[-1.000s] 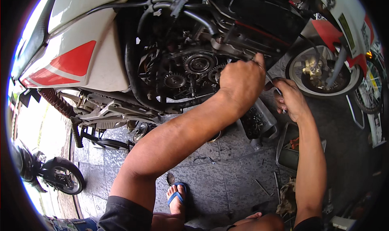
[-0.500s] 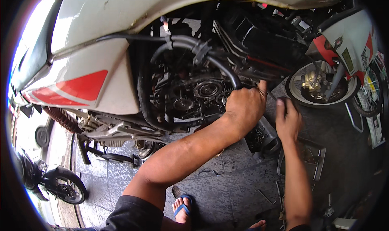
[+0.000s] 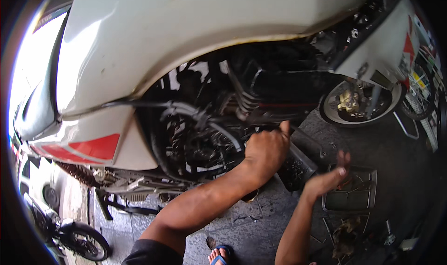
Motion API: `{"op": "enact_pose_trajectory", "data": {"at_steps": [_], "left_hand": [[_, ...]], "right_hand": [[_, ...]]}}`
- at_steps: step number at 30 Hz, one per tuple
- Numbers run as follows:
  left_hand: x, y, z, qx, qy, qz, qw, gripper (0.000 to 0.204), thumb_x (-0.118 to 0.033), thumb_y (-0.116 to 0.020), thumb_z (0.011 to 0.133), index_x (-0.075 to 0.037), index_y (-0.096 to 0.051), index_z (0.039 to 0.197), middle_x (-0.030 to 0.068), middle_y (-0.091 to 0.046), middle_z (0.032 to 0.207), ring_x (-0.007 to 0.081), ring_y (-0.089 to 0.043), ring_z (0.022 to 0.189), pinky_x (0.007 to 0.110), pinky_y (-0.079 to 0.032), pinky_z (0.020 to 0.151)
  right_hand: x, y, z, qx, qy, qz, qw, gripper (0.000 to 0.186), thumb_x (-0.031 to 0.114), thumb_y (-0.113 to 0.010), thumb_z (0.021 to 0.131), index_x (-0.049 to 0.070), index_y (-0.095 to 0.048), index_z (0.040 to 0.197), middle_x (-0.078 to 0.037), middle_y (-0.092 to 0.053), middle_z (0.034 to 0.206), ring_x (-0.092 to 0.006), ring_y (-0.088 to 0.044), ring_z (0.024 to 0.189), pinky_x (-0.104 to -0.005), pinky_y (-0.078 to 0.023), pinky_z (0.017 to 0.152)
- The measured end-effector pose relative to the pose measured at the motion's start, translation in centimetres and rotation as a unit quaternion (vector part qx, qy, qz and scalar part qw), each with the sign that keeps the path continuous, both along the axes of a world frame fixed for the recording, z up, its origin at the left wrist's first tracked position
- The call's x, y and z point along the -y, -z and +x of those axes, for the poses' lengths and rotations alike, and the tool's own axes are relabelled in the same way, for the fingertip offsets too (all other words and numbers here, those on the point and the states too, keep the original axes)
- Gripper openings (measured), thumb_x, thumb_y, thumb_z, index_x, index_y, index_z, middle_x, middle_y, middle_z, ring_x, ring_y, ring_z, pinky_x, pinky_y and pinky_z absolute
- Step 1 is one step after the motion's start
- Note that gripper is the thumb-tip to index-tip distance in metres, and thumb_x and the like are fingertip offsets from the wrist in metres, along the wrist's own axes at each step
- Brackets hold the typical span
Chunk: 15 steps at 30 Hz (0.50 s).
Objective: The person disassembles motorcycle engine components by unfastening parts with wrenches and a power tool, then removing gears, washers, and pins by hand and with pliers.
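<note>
**Hands at the open engine bay of a white motorcycle**

The motorcycle (image 3: 186, 46) fills the upper frame. Its long axis runs left to right: the red-striped tail panel (image 3: 88, 146) points to the person's left, the front wheel (image 3: 361, 102) with its gold brake caliper (image 3: 348, 101) lies at the right. The side cover is off, so the dark engine (image 3: 205, 139) shows beneath the white bodywork, crossed by black hoses (image 3: 186, 110).

The left hand (image 3: 266, 148) is curled into a closed grip at the right edge of the engine, thumb raised, knuckles toward the camera. What it grips cannot be told; the fingers hide it. Its forearm rises from the lower edge toward the engine.

The right hand (image 3: 328, 176) is blurred. It is half open, fingers spread loosely, and appears to hold nothing. It hovers just beside a black part (image 3: 298, 165) below the engine, and above a square metal tray (image 3: 351, 190) on the floor.

A foot in a blue sandal (image 3: 220, 255) stands on the grey paving (image 3: 260, 228). A second, dark motorcycle (image 3: 70, 232) is parked at lower left
</note>
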<state>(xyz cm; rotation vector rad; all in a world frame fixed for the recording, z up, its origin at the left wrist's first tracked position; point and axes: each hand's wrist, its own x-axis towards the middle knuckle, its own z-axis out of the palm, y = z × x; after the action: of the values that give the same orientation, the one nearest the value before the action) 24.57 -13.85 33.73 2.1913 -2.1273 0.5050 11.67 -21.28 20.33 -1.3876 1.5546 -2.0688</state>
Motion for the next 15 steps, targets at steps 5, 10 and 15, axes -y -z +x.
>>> {"op": "enact_pose_trajectory", "data": {"at_steps": [5, 10, 15], "left_hand": [[-0.2, -0.9, -0.8, 0.05, -0.042, 0.074, 0.995, 0.061, -0.014, -0.056, 0.086, 0.01, -0.037, 0.139, 0.0113, -0.071, 0.076, 0.0242, -0.072, 0.066, 0.035, -0.058, 0.053], [0.0, -1.8, -1.3, 0.052, -0.067, 0.128, 0.988, 0.07, -0.009, -0.054, 0.084, 0.012, -0.027, 0.145, 0.014, -0.07, 0.077, 0.0272, -0.071, 0.066, 0.039, -0.058, 0.057], [0.1, -1.2, -1.7, 0.035, -0.086, 0.099, 0.991, 0.069, -0.009, -0.052, 0.084, 0.011, -0.026, 0.144, 0.0166, -0.069, 0.076, 0.0309, -0.071, 0.066, 0.04, -0.058, 0.057]], "right_hand": [[0.4, -0.5, -0.1, 0.13, -0.163, -0.008, 0.978, 0.055, 0.039, -0.036, 0.105, -0.008, -0.051, 0.13, -0.023, -0.053, 0.134, -0.0322, -0.051, 0.126, -0.0426, -0.039, 0.107], [0.3, -3.6, -1.0, 0.122, -0.051, -0.087, 0.987, 0.052, 0.038, -0.036, 0.105, -0.007, -0.051, 0.127, -0.024, -0.053, 0.132, -0.0362, -0.05, 0.127, -0.0445, -0.038, 0.107], [1.8, -5.2, -1.1, 0.079, -0.138, 0.005, 0.987, 0.047, 0.031, -0.036, 0.104, -0.007, -0.057, 0.121, -0.027, -0.055, 0.13, -0.0463, -0.055, 0.116, -0.0509, -0.044, 0.1]]}}
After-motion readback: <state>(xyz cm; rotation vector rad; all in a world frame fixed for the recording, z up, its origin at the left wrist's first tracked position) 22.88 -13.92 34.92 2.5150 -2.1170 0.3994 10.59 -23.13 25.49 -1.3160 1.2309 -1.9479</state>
